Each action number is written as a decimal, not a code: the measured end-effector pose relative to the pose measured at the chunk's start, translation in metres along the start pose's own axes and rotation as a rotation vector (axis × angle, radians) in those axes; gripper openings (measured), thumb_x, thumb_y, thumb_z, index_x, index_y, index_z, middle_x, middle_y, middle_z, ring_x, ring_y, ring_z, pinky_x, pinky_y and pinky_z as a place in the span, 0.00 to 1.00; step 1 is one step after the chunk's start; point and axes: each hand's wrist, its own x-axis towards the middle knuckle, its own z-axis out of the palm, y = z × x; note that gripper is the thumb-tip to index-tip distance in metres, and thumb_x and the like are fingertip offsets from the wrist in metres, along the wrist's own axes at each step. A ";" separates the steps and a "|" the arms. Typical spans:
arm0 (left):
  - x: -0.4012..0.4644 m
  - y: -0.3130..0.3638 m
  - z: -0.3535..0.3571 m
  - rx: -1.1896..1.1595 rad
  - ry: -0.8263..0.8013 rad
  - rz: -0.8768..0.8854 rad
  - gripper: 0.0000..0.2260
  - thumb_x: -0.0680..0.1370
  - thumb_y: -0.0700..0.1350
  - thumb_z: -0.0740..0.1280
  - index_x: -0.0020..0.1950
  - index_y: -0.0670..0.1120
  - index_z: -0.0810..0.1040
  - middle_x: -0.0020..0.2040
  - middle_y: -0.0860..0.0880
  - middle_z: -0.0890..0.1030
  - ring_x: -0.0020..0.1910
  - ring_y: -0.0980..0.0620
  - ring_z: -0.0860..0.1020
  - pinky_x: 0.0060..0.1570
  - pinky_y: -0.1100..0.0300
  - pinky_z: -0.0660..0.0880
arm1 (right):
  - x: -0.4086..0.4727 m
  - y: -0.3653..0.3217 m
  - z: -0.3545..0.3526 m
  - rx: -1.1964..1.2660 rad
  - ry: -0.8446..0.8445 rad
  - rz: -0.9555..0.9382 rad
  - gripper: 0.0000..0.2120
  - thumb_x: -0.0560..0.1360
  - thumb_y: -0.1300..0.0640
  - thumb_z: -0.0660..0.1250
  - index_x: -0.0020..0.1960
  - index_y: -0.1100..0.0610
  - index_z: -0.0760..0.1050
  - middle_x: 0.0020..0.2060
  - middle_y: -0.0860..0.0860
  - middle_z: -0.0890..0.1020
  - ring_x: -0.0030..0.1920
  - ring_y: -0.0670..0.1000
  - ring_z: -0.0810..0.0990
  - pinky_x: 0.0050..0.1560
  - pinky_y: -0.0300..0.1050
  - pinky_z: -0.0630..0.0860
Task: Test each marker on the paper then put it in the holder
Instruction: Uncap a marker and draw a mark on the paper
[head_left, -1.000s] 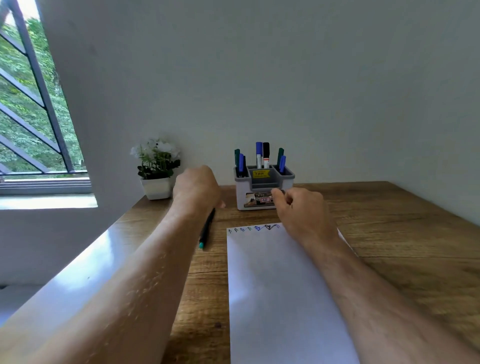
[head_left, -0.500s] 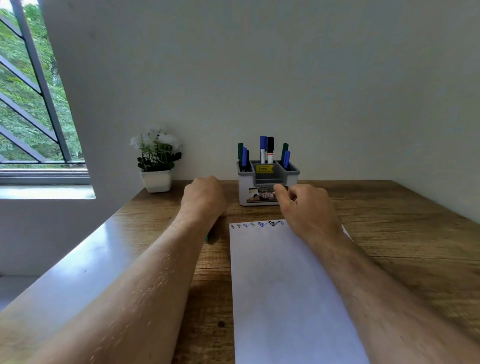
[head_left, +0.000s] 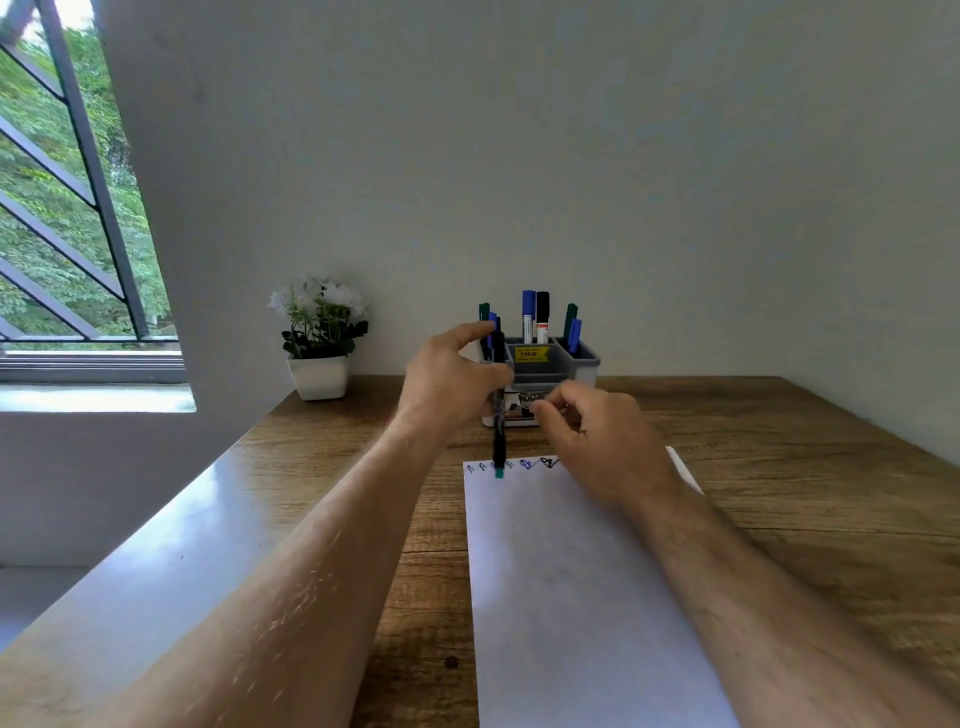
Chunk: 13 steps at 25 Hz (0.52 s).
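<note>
Lifting off the table, left hand (head_left: 447, 379) now holds marker (head_left: 499, 415) upright.

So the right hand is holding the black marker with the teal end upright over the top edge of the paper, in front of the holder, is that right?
Not quite: the left hand, not the right, holds the black marker upright, its teal end over the top edge of the paper, in front of the holder. The head view shows it; the right hand holds no marker.

Wooden table (head_left: 779, 467), white paper (head_left: 571, 597) at centre, grey marker holder (head_left: 584, 364) behind it, potted flowers (head_left: 319, 338) far left
</note>
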 end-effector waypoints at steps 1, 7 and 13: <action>-0.001 0.001 0.003 -0.089 -0.039 -0.007 0.25 0.73 0.40 0.74 0.69 0.54 0.74 0.47 0.45 0.85 0.42 0.50 0.86 0.44 0.52 0.83 | 0.000 -0.001 -0.001 0.034 -0.003 -0.014 0.14 0.80 0.41 0.59 0.45 0.48 0.77 0.34 0.38 0.77 0.33 0.39 0.76 0.27 0.29 0.66; -0.006 0.006 0.013 -0.366 -0.103 -0.044 0.20 0.72 0.40 0.76 0.62 0.50 0.77 0.45 0.42 0.86 0.37 0.48 0.85 0.36 0.57 0.82 | 0.001 -0.002 -0.002 0.165 0.018 -0.030 0.16 0.78 0.39 0.60 0.42 0.48 0.76 0.31 0.39 0.77 0.33 0.38 0.78 0.29 0.28 0.70; -0.006 0.005 0.016 -0.535 -0.106 -0.021 0.10 0.75 0.39 0.74 0.54 0.43 0.77 0.39 0.41 0.86 0.35 0.47 0.85 0.31 0.61 0.80 | 0.002 -0.001 -0.007 0.300 0.111 0.042 0.09 0.74 0.54 0.61 0.45 0.48 0.80 0.26 0.42 0.78 0.27 0.39 0.75 0.23 0.30 0.66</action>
